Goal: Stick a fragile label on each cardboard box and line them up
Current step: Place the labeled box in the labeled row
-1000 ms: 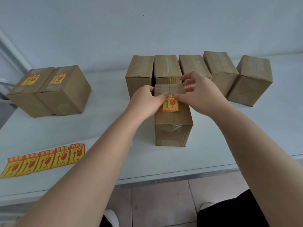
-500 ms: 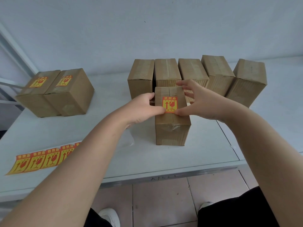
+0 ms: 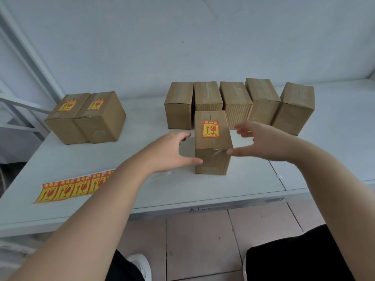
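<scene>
1. Centrally, a tall brown cardboard box (image 3: pixel 212 142) stands upright on the pale grey surface (image 3: pixel 182 189), with a red-and-yellow fragile label (image 3: pixel 211 129) stuck flat on its top face.
2. Left of that box, the left hand (image 3: pixel 172 153) is spread open, its thumb tip touching the box's lower front-left edge.
3. Right of the box, the right hand (image 3: pixel 261 140) is also open, its thumb tip at the upper front-right corner, fingers apart from the side.
4. Behind the box, a row of five unlabelled brown cardboard boxes (image 3: pixel 237 102) stands side by side.
5. Far left of the box, two labelled brown boxes (image 3: pixel 85 118) sit pressed together.
6. Left and nearer than the box, a strip of spare red-and-yellow labels (image 3: pixel 69 189) lies flat on the surface.
</scene>
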